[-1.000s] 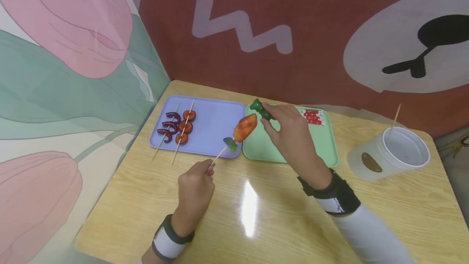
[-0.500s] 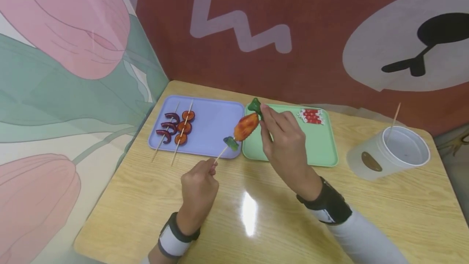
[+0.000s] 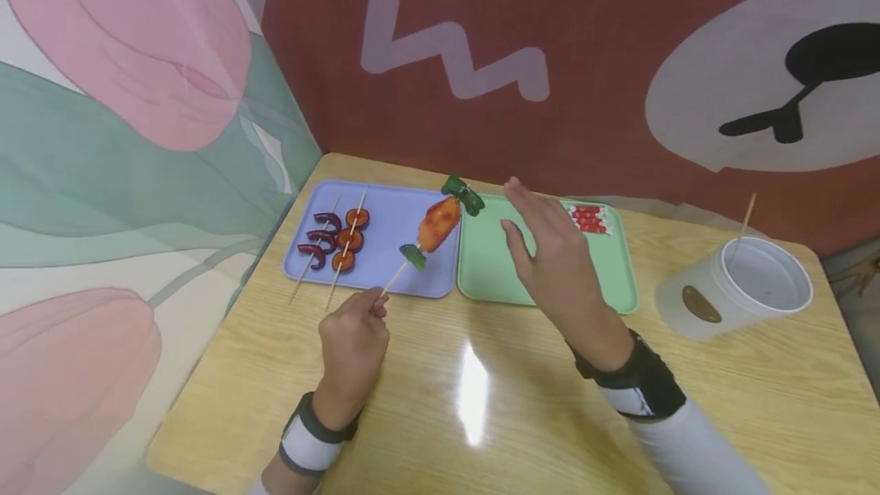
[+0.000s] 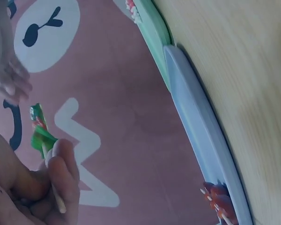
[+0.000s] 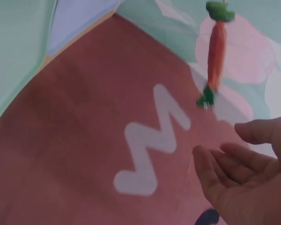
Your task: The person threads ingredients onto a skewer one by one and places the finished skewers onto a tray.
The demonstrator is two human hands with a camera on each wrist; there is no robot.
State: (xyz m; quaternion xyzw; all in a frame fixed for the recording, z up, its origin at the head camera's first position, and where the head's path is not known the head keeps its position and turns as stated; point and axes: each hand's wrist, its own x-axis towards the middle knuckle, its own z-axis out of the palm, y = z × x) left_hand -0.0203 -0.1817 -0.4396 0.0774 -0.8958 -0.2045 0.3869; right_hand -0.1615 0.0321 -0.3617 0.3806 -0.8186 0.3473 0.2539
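skewer (image 3: pixel 394 279) in the air, tilted, in front of the purple tray (image 3: pixel 399 203); on it we count an orange piece (image 3: pixel 438 226) between a near green piece (image 3: pixel 413 255) and a far green piece (image 3: pixel 463 195). left hand (image 3: pixel 354 346): fingers curled, pinching the bare lower stick. right hand (image 3: pixel 560 254): loosely spread, thumb apart, holding nothing, clear of the far green piece (we cannot tell how far the tip pokes through). the purple tray bears a skewer of curled pieces (image 3: pixel 320 237) and a skewer of round slices (image 3: pixel 349 240), side by side. we judge the step in hand to be the end of threading; the next move would call for lowering the skewer, level, beside those two without knocking them.
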